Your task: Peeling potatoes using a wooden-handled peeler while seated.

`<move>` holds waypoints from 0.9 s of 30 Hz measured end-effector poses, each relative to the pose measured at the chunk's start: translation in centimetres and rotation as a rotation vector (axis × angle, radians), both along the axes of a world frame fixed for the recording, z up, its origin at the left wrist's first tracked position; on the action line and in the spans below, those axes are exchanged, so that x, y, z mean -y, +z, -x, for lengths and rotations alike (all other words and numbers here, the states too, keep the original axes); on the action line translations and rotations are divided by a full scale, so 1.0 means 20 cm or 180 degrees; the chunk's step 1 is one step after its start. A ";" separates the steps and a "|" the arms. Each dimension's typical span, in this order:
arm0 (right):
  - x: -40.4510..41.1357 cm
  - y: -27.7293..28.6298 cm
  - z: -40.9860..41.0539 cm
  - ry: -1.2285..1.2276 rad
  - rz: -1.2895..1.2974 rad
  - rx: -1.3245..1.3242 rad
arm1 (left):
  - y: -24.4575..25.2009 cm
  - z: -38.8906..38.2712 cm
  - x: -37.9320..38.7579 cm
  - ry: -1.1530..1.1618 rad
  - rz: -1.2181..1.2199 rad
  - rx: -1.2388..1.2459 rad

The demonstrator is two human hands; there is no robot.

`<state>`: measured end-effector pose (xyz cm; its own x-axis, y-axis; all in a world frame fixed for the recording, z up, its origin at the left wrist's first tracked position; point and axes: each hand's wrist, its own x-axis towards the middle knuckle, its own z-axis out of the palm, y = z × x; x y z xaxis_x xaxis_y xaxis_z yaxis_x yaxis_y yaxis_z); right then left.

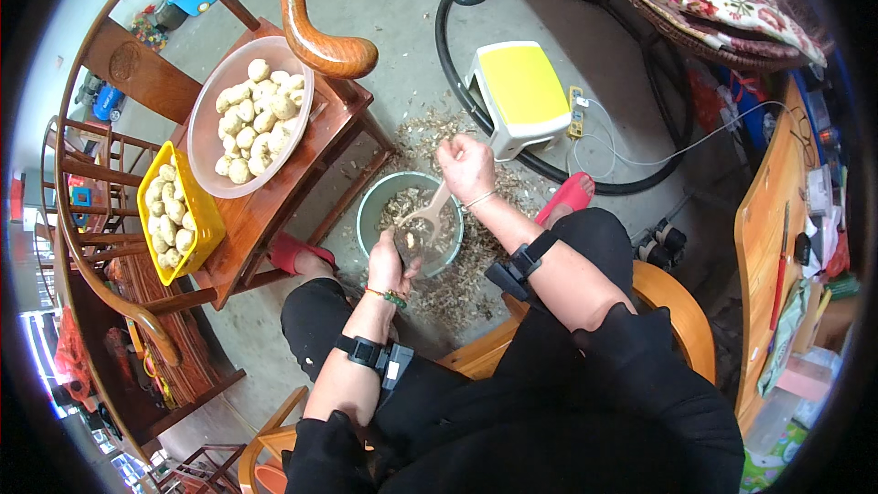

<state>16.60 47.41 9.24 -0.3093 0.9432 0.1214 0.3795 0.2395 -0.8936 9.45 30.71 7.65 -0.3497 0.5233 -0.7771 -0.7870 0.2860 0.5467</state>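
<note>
My left hand [387, 257] holds a dark, roundish tuber [406, 247] with a small pale patch on it, over the near side of a pale green bucket [363, 209]. In my right hand [468, 168] is the handle of a beige Y-shaped peeler [435, 206]. Its forked head points down over the bucket, close to the tuber; whether the two touch I cannot tell. Brown and pale peelings [405, 202] lie inside the bucket.
On the wooden armchair [274, 219] at left, a translucent bowl [199, 144] and a yellow basket [206, 223] hold pale peeled tubers. Peelings [473, 288] litter the floor around the bucket. A green-topped stool [525, 86], a power strip [576, 113] and its cable stand ahead right.
</note>
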 end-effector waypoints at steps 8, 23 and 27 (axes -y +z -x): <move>-0.12 -0.05 -0.08 -0.0107 -0.0227 0.0647 | 0.07 -0.03 -0.01 -0.0307 -0.0148 -0.0475; 0.01 -0.06 -0.02 0.0096 -0.0085 -0.0104 | 0.00 -0.04 0.01 -0.0353 -0.0515 -0.1055; -0.12 -0.16 -0.05 -0.0139 -0.0535 0.0190 | -0.07 -0.02 0.02 -0.0012 -0.0421 -0.1568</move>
